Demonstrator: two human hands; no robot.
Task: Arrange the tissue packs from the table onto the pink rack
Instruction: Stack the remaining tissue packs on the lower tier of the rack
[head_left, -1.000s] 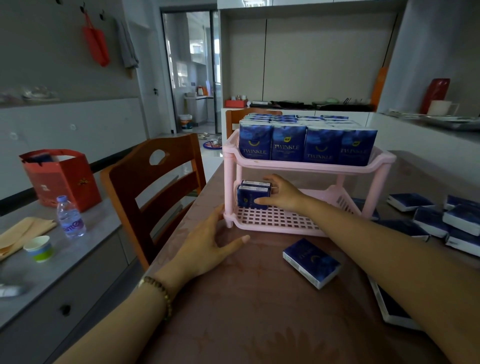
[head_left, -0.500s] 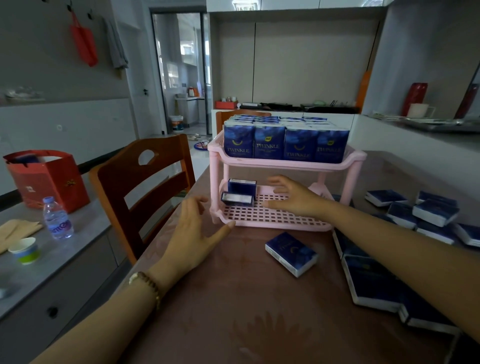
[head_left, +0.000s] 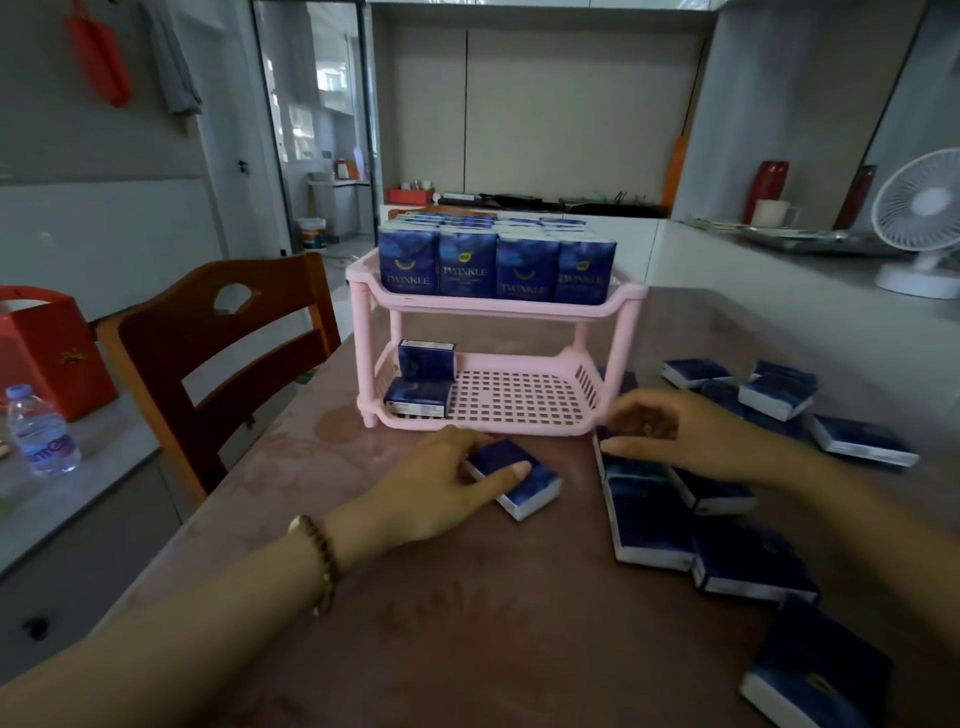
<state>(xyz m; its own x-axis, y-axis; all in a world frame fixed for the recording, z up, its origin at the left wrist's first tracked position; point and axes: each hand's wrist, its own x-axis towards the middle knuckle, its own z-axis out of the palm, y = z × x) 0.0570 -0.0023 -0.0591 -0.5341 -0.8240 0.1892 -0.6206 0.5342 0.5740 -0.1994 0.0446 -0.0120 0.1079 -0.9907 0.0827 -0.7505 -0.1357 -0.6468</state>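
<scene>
The pink rack stands on the brown table. Its top tier is filled with upright blue tissue packs. On the bottom tier's left end, one pack stands upright and another lies flat in front of it. My left hand grips a loose pack lying just in front of the rack, thumb on top. My right hand curls over a pack at the near end of the pile on the right. Several more loose packs lie around it.
A wooden chair stands at the table's left edge. Beyond it, a side counter holds a water bottle and a red bag. A white fan sits on the counter at the far right.
My right hand has drawn back out of the bottom tier to the pile on the right. My left hand has slid from beside the rack onto the loose pack in front of it.
</scene>
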